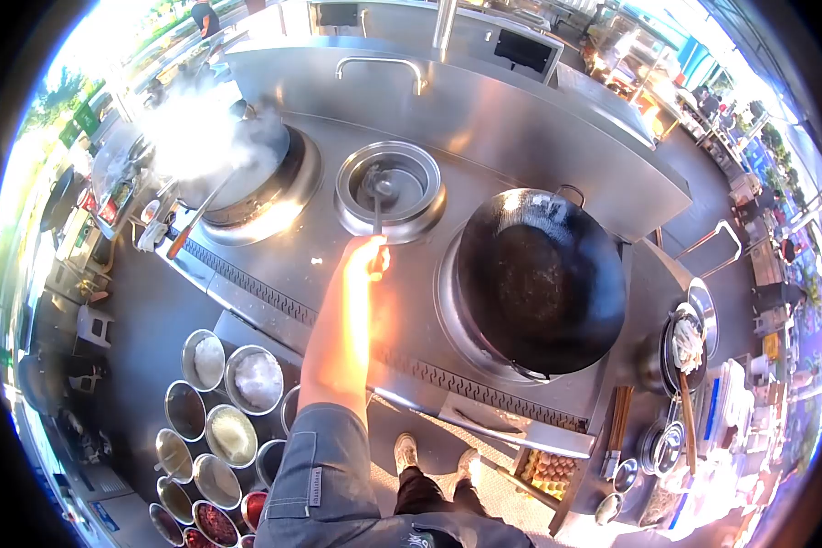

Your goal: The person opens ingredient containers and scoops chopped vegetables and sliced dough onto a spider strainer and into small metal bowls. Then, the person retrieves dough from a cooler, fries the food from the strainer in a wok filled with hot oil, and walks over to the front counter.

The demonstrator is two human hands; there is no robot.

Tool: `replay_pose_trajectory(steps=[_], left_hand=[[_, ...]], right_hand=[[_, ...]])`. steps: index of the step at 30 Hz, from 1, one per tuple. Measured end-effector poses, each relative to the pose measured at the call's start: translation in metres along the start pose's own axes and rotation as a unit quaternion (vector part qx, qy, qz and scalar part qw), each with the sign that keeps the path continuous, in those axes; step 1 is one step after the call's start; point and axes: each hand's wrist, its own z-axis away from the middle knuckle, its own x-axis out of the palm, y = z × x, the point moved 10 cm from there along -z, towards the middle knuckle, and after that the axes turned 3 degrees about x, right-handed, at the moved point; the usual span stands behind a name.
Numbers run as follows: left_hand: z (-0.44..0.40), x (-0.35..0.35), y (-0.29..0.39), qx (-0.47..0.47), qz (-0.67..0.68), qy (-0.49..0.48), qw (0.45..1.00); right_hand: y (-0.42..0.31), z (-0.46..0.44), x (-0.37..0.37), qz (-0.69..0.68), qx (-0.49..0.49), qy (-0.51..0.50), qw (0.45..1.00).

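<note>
My left hand (367, 256), at the end of a bare forearm and grey sleeve, is closed around the handle of a metal ladle (378, 215). The ladle's bowl lies inside a round steel pot (345, 192) that seems to hold water, set into the steel counter. Right of the hand, a large black wok (543, 283) rests tilted on its burner ring, and its inside looks empty. My right hand is not in view.
At the left, a steaming wok (292, 164) has a wooden-handled tool (179, 243) across its rim. A faucet (379, 62) stands behind the pot. Ingredient bowls (231, 436) fill the lower left. Brushes (619, 425) and more bowls are at the right; egg trays (550, 475) sit below.
</note>
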Motion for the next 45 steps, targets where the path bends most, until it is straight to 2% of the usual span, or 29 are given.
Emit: replay_pose_trajectory(steps=[1,3,4,5,7,9,11,13,14,15,17,18,19,20,21,23,24,26,27,28,29,30,31,32,33,35,39,44,45], left_hand=[[-0.014,0.006,-0.024,-0.108,0.203,-0.019,0.973],[-0.01,0.018,-0.033,-0.059,0.34,-0.164,0.924],[-0.003,0.013,-0.031,-0.002,0.348,-0.187,0.919],[0.009,0.003,-0.034,-0.005,0.374,-0.165,0.913],[0.049,-0.019,-0.021,0.013,0.316,-0.117,0.941],[0.105,-0.041,0.004,0.03,0.173,-0.013,0.984],[0.145,-0.069,0.025,0.034,0.076,0.06,0.995],[0.169,-0.106,0.039,0.018,-0.169,0.11,0.979],[0.186,-0.115,0.054,0.042,-0.274,0.157,0.948],[0.194,-0.113,0.059,0.041,-0.277,0.161,0.947],[0.212,-0.117,0.085,0.061,-0.476,0.252,0.841],[0.204,-0.117,0.088,0.073,-0.51,0.243,0.822],[0.186,-0.126,0.081,0.072,-0.512,0.243,0.821],[0.166,-0.117,0.091,0.19,-0.616,0.237,0.727],[0.157,-0.096,0.099,0.303,-0.699,0.221,0.609],[0.12,-0.069,0.096,0.273,-0.72,0.232,0.594],[0.099,-0.063,0.095,0.274,-0.719,0.227,0.597],[0.032,-0.073,0.057,0.117,-0.632,0.109,0.758],[0.035,-0.056,0.046,0.042,-0.483,0.081,0.871],[0.043,-0.038,0.036,-0.039,-0.322,0.084,0.942],[0.034,-0.041,0.027,-0.04,-0.322,0.079,0.942],[0.02,-0.041,0.005,-0.059,-0.13,0.042,0.989],[0.01,-0.033,-0.006,-0.075,0.066,0.003,0.995],[0.028,-0.026,-0.01,-0.074,0.111,-0.01,0.991],[0.031,-0.026,-0.021,-0.058,0.154,-0.074,0.984],[0.071,-0.022,-0.02,-0.035,0.172,-0.06,0.983],[0.15,-0.036,-0.001,-0.028,0.074,0.0,0.997],[0.212,-0.082,0.008,-0.05,-0.123,0.049,0.99],[0.221,-0.087,0.009,-0.05,-0.125,0.051,0.99]], right_hand=[[-0.001,0.003,-0.001,-0.002,-0.001,0.002,1.0],[-0.007,0.006,0.001,0.002,-0.005,0.0,1.0],[-0.012,0.006,0.001,0.004,-0.01,-0.003,1.0],[-0.017,0.007,0.002,0.005,-0.015,-0.007,1.0],[-0.025,0.002,0.007,0.01,-0.027,-0.022,0.999],[-0.038,-0.004,0.011,0.014,-0.045,-0.044,0.998],[-0.047,-0.012,0.015,0.019,-0.063,-0.067,0.996],[-0.054,-0.023,0.019,0.024,-0.082,-0.102,0.991],[-0.057,-0.026,0.025,0.026,-0.09,-0.126,0.988],[-0.057,-0.031,0.03,0.013,-0.082,-0.139,0.987],[-0.058,-0.037,0.045,-0.025,-0.062,-0.174,0.982],[-0.058,-0.032,0.04,-0.006,-0.032,-0.078,0.996],[-0.058,-0.031,0.044,-0.006,-0.03,-0.079,0.996],[-0.058,-0.029,0.045,-0.006,-0.026,-0.074,0.997],[-0.058,-0.026,0.044,-0.006,-0.023,-0.068,0.997],[-0.053,-0.021,0.042,-0.013,-0.027,-0.066,0.997],[-0.052,-0.016,0.037,-0.011,-0.042,-0.051,0.998],[-0.049,-0.003,0.029,-0.012,-0.059,-0.034,0.998],[-0.046,0.006,0.024,-0.006,-0.067,-0.031,0.997],[-0.044,0.012,0.023,-0.001,-0.074,-0.027,0.997],[-0.04,0.015,0.019,-0.003,-0.074,-0.023,0.997],[-0.03,0.012,0.009,-0.022,-0.073,-0.037,0.996],[-0.022,0.006,0.003,-0.04,-0.074,-0.051,0.995],[-0.017,0.006,-0.002,-0.044,-0.073,-0.047,0.995],[-0.009,0.004,-0.006,-0.078,-0.047,-0.033,0.995],[0.001,0.009,-0.01,-0.111,-0.017,-0.015,0.994],[-0.01,0.009,0.004,-0.054,-0.057,0.024,0.997],[-0.038,-0.003,0.042,0.004,-0.064,-0.007,0.998],[-0.044,-0.004,0.051,0.008,-0.065,-0.019,0.998]])
